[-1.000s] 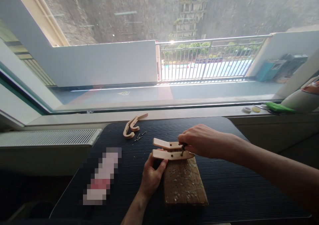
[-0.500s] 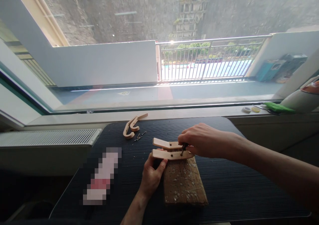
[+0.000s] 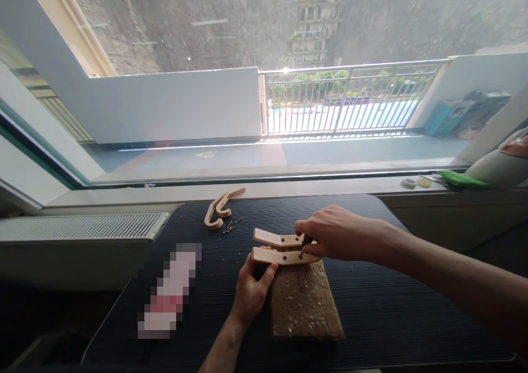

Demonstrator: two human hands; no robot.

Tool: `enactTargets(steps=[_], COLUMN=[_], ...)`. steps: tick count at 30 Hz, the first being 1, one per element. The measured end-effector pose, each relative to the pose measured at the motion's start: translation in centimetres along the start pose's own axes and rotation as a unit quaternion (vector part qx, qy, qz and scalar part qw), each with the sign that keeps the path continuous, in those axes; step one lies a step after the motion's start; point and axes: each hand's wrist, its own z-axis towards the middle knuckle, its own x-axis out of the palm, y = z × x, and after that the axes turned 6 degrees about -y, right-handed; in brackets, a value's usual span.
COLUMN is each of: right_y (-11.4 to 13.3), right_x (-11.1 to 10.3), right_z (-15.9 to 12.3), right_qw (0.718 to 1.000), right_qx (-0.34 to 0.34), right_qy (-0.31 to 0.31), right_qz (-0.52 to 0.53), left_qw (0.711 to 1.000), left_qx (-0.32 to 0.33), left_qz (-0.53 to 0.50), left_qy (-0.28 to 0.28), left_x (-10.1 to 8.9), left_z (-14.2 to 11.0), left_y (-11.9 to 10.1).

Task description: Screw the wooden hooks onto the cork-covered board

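Observation:
My left hand grips the left end of the nearer wooden hook, thumb in front and fingers behind. This hook lies across the far end of a brown, tape-wrapped block full of small holes. My right hand is closed round a small dark screwdriver, its tip at the right hole of the nearer hook. Just behind lies a second wooden hook, partly covered by my right hand. The curled right ends of both hooks are hidden.
Two more wooden hooks lie at the table's back left, beside several loose screws. A blurred pinkish item is on the dark table. Tape rolls and a green cloth rest on the windowsill.
My right hand has turned slightly round the screwdriver, its fingers shifted, and more of the farther hook shows. My left hand and both hooks have stayed in place.

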Motion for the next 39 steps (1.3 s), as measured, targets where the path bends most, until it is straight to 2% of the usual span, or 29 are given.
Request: enactTargets(steps=[6,15,26,32,39], right_y=[0.1,-0.3,0.1,-0.1,0.1], right_x=[-1.3,-0.1,-1.0,-0.5,-0.1], right_z=[-0.3,0.0,-0.6,-0.4,-0.2], right_qw=[1.0,1.0,1.0,0.999,1.0], right_qx=[-0.007,0.004,0.004,-0.009,0.008], right_qy=[0.015,0.007,0.014,0.012,0.009], right_qz=[0.024,0.009,0.027,0.031,0.01], left_qw=[1.0,1.0,1.0,1.0,1.0], left_qx=[-0.002,-0.017,-0.006,-0.009,-0.019], left_qz=[0.0,-0.005,0.006,0.005,-0.008], left_qy=[0.001,-0.006,0.0,-0.002,-0.01], left_x=[0.0,0.0,0.0,0.0,0.0], left_z=[0.0,-0.1,0.0,0.0,0.0], left_y=[0.2,0.1,0.0,0.0,-0.2])
